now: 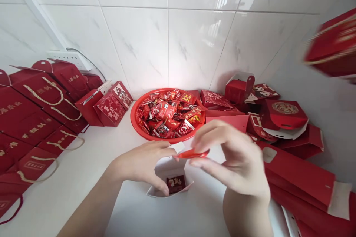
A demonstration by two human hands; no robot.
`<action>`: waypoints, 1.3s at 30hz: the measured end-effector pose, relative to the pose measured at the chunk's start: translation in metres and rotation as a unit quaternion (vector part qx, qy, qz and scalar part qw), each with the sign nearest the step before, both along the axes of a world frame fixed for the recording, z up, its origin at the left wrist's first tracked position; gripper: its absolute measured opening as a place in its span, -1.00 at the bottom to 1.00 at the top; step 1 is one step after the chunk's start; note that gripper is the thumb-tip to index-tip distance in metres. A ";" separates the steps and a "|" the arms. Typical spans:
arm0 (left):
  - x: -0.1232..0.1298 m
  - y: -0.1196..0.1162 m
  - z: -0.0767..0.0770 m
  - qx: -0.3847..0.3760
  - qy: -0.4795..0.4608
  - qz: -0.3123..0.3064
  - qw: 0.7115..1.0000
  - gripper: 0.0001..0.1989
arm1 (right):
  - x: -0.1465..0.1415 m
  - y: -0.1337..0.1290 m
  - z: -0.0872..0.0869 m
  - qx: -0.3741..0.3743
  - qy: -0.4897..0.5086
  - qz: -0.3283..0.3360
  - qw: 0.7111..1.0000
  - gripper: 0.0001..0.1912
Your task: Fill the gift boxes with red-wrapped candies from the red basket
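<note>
A small open paper box [190,185], white inside, stands on the white table in front of me. Inside it lies a dark red wrapped packet [176,184] with gold lettering. My left hand [141,164] is curved around the box's left side, its thumb at the near rim and its fingers toward the far flap. Above the box's right side, my right hand [230,155] pinches a shiny red wrapped candy [191,153] between thumb and fingers. Just behind both hands sits a round red plastic basket [134,118] heaped with wrapped candies [168,113].
Dark red gift bags [36,111] with rope handles line the left side. Closed red boxes [109,107] stand left of the basket. Assorted red boxes [285,113] are piled on the right. A blurred red box [333,44] hangs at upper right. A tiled wall [139,44] rises behind.
</note>
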State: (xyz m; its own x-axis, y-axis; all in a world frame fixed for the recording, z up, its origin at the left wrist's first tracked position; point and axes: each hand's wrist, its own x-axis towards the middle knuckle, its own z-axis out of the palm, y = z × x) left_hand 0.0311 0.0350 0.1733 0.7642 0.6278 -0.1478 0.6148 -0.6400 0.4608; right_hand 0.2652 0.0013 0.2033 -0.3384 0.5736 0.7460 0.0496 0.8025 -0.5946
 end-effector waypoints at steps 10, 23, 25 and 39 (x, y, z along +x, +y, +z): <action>-0.017 0.007 0.007 -0.034 -0.062 -0.006 0.997 -0.60 | -0.010 0.021 -0.018 -0.176 -0.307 0.026 0.935 -0.80; -0.040 0.077 -0.066 0.223 -0.109 0.255 0.935 -0.71 | -0.044 0.191 -0.020 -0.162 -0.373 -0.117 0.906 -0.78; -0.041 0.076 -0.067 0.227 -0.104 0.248 0.936 -0.71 | -0.069 0.220 -0.027 -0.169 -0.395 -0.126 0.894 -0.77; -0.043 0.076 -0.066 0.230 -0.092 0.239 0.939 -0.70 | -0.134 0.271 -0.068 -0.262 -0.446 -0.151 0.843 -0.66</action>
State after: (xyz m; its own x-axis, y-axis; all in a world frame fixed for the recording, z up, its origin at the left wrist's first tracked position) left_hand -0.0116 0.1109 0.1072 0.3644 0.8706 0.3305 0.8194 -0.4684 0.3304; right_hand 0.1315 0.2721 0.1355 -0.4100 0.9054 -0.1100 0.8187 0.3122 -0.4820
